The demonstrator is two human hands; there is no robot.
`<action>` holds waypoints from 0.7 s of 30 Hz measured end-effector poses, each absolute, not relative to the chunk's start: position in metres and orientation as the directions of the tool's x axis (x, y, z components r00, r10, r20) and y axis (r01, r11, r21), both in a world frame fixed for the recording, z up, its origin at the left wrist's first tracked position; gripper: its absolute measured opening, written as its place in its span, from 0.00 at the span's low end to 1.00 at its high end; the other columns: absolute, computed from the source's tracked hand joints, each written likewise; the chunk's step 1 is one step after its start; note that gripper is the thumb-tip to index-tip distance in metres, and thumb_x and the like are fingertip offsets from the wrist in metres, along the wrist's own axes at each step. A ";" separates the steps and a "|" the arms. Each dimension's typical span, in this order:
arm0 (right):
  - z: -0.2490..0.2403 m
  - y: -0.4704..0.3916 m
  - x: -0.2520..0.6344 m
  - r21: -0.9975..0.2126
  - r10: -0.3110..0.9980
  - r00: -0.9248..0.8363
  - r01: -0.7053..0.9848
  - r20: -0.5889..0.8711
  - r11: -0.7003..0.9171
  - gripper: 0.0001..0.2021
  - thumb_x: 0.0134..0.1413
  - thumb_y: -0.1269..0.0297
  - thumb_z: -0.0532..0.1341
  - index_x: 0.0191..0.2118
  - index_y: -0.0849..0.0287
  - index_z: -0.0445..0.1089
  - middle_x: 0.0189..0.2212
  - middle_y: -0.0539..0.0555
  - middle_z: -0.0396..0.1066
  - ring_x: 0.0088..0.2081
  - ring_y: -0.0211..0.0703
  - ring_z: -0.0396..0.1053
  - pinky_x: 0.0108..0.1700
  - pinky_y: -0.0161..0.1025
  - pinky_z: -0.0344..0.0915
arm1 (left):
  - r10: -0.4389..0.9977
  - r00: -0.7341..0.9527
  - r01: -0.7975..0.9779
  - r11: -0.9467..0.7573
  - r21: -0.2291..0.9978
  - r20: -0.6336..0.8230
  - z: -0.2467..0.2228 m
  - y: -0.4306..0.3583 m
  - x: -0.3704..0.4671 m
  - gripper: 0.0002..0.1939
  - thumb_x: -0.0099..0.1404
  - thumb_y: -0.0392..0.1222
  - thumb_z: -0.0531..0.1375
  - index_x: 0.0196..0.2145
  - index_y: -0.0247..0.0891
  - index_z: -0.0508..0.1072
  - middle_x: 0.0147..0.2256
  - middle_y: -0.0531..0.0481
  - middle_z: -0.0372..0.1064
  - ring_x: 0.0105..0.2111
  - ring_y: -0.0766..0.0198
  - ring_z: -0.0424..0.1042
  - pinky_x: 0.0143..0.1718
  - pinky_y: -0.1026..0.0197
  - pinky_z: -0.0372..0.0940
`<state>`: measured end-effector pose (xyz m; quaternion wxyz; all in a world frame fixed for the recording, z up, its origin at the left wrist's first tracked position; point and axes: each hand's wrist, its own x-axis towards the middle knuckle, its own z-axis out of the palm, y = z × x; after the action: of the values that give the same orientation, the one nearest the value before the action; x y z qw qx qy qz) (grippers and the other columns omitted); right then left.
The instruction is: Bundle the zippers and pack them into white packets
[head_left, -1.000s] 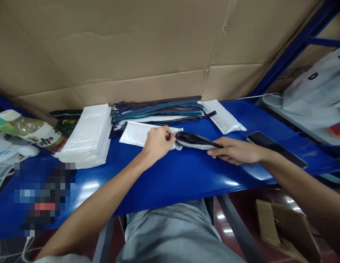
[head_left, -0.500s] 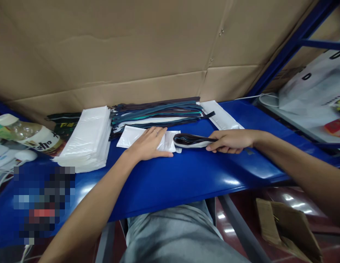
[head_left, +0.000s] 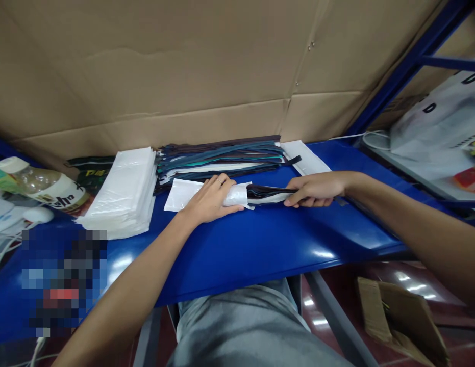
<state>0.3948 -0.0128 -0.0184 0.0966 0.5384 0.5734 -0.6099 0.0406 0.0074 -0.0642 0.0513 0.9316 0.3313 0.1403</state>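
Observation:
My left hand (head_left: 211, 200) lies over a white padded envelope (head_left: 179, 194) on the table, thumb along its near edge, gripping it near its right-hand mouth. My right hand (head_left: 314, 189) is closed around the right end of a folded bundle of zippers (head_left: 268, 193), dark strips with a white one on the near side. The bundle's folded left end is inside the envelope's mouth and hidden there. Just behind my hands lies a spread pile of loose zippers (head_left: 222, 158) in navy, brown, teal and white. Another white envelope (head_left: 306, 159) lies behind my right hand.
A stack of white envelopes (head_left: 122, 188) stands left, beside a drink bottle (head_left: 49, 186) and white cables. The blue table (head_left: 237, 250) backs onto a cardboard wall (head_left: 164, 66). A plastic bag (head_left: 440, 117) sits on the right shelf; an open carton (head_left: 405, 316) is on the floor.
My right hand has moved slightly left, and the bundle's folded end has gone from the envelope's mouth to inside it. My left hand stays on the envelope.

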 end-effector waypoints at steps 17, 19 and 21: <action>-0.027 -0.002 0.336 -0.809 0.638 -0.693 0.559 -0.334 0.184 0.21 0.66 0.45 0.69 0.47 0.61 0.78 0.29 0.50 0.73 0.25 0.34 0.67 0.25 0.32 0.65 | 0.640 0.753 0.647 -0.762 0.003 0.153 -0.058 0.004 0.050 0.31 0.77 0.64 0.61 0.62 0.36 0.74 0.57 0.34 0.75 0.59 0.41 0.72 0.56 0.46 0.66; -0.036 -0.017 0.353 -0.844 0.727 -0.655 0.495 -0.207 0.206 0.25 0.69 0.44 0.67 0.56 0.61 0.79 0.31 0.51 0.76 0.25 0.35 0.69 0.28 0.34 0.68 | 0.649 0.744 0.657 -0.754 0.006 0.159 -0.059 0.005 0.051 0.31 0.77 0.65 0.61 0.63 0.36 0.74 0.57 0.34 0.75 0.59 0.41 0.72 0.55 0.46 0.66; -0.047 -0.031 0.364 -0.877 0.847 -0.526 0.441 -0.081 0.190 0.27 0.69 0.44 0.68 0.62 0.60 0.79 0.37 0.55 0.81 0.29 0.38 0.75 0.34 0.38 0.74 | 0.656 0.737 0.664 -0.747 0.003 0.161 -0.059 0.005 0.051 0.33 0.77 0.65 0.61 0.64 0.35 0.73 0.57 0.34 0.75 0.58 0.40 0.72 0.55 0.46 0.67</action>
<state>0.3644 -0.0307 -0.0469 -0.2185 0.4352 0.7397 -0.4644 0.0508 0.0055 -0.0595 -0.0273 0.9316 0.3543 0.0763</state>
